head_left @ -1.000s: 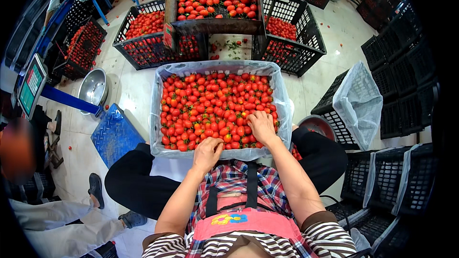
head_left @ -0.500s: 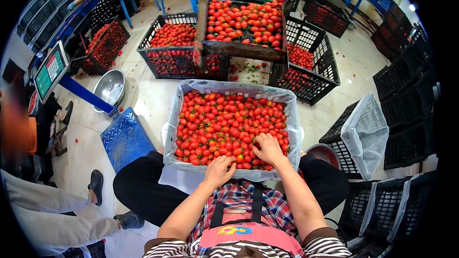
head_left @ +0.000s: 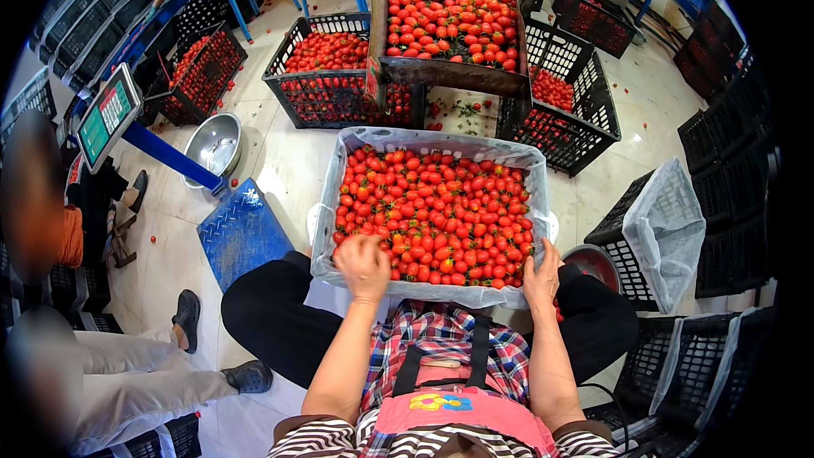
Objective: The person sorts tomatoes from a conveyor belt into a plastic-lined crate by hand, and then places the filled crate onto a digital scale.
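A crate lined with translucent white plastic (head_left: 441, 290) stands between my knees, heaped with small red tomatoes (head_left: 441, 212), some with green stems. My left hand (head_left: 363, 267) is over the near left part of the heap, fingers bent down and drawn together; what they hold, if anything, is hidden. At the near right corner, my right hand (head_left: 541, 276) touches the liner's edge, with its fingers stretched upward and the thumb apart on the inner side.
Beyond the crate, a metal chute (head_left: 454, 25) of tomatoes stands between two black crates (head_left: 339, 89) (head_left: 577, 131). At left are a blue platform scale (head_left: 244, 233), a steel bowl (head_left: 214, 148) and a person's legs (head_left: 153, 365). A lined crate (head_left: 666, 237) stands right.
My right hand has moved from the tomatoes to the crate's near right corner. My left hand has shifted left and up over the heap. The whole view has swung slightly left.
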`<state>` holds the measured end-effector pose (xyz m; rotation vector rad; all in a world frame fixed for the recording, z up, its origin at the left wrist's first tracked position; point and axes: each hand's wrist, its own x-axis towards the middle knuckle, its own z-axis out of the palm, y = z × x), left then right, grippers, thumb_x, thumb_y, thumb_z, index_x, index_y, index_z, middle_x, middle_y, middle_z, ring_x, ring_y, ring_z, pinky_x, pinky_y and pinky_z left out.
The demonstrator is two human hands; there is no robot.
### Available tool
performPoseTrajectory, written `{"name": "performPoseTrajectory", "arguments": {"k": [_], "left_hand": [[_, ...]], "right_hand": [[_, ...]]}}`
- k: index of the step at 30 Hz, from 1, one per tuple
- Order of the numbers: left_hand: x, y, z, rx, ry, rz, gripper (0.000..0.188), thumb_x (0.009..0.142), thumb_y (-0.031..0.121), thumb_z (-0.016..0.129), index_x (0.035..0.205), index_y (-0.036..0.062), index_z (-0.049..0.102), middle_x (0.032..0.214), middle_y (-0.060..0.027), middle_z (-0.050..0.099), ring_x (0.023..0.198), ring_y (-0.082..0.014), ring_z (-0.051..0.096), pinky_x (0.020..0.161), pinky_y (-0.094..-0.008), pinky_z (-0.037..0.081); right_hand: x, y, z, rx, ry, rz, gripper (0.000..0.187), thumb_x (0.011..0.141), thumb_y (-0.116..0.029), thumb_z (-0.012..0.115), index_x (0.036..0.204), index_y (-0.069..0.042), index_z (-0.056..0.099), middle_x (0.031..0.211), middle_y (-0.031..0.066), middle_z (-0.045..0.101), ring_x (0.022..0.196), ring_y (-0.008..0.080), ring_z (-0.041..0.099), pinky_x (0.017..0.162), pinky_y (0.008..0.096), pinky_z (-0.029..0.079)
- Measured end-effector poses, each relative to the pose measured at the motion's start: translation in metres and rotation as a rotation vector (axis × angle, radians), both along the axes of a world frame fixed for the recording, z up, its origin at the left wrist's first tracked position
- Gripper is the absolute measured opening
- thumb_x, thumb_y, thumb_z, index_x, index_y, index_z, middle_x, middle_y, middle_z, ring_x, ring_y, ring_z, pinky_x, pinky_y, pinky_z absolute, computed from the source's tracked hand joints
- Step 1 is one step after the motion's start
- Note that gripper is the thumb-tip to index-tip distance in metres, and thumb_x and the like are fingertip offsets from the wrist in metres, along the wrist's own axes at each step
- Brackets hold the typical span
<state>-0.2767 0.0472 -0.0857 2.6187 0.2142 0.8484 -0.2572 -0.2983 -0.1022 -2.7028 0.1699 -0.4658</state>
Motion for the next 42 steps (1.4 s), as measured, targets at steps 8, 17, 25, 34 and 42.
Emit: {"name": "performPoseTrajectory", "arguments": {"k": [8,17,25,34,42], "left_hand": [[-0.028,0.065,-0.041,-0.517,-0.082,0.471,0.035,0.082,0.012,0.057,0.115,0.0036,0.058,0.114,-0.0169,0.052,0.111,-0.0363,0.046,0.098,-0.0452,0.034],[-0.020,0.043,0.001,-0.004,0.499,0.203,0.026,0.072,0.025,0.075,0.094,0.0116,0.072,0.143,-0.0226,0.030,0.137,-0.0408,0.022,0.108,-0.0594,0.020],[-0.002,0.052,0.007,0.010,0.578,0.179,0.024,0.066,0.029,0.076,0.079,0.0100,0.072,0.142,-0.0218,0.030,0.140,-0.0408,0.012,0.111,-0.0588,0.011],[0.038,0.059,0.010,-1.788,0.038,-0.160,0.024,0.083,0.009,0.056,0.105,-0.0004,0.057,0.094,-0.0064,0.058,0.082,-0.0214,0.059,0.073,-0.0307,0.050],[0.088,0.062,-0.016,0.040,0.510,-0.117,0.036,0.074,0.012,0.075,0.107,0.0041,0.066,0.109,-0.0161,0.061,0.102,-0.0339,0.059,0.090,-0.0413,0.047]], "right_hand": [[-0.004,0.015,0.014,0.384,0.111,-0.206,0.052,0.085,-0.020,0.061,0.134,-0.010,0.047,0.119,0.0240,0.060,0.110,0.0376,0.059,0.091,0.0415,0.046],[-0.008,0.010,0.016,0.562,0.145,-0.251,0.047,0.085,-0.012,0.063,0.130,-0.004,0.051,0.123,0.0228,0.059,0.115,0.0294,0.058,0.097,0.0364,0.045],[-0.004,0.003,-0.007,0.537,-0.019,-0.160,0.046,0.085,-0.011,0.060,0.129,-0.003,0.050,0.119,0.0238,0.061,0.110,0.0353,0.060,0.093,0.0395,0.046],[-0.006,0.011,0.001,0.495,0.027,-0.256,0.045,0.083,-0.012,0.059,0.127,-0.004,0.049,0.116,0.0245,0.061,0.107,0.0394,0.059,0.091,0.0424,0.046],[-0.006,0.011,-0.007,0.443,-0.006,-0.239,0.044,0.083,-0.015,0.058,0.126,-0.006,0.050,0.111,0.0246,0.062,0.103,0.0409,0.059,0.090,0.0454,0.045]]}}
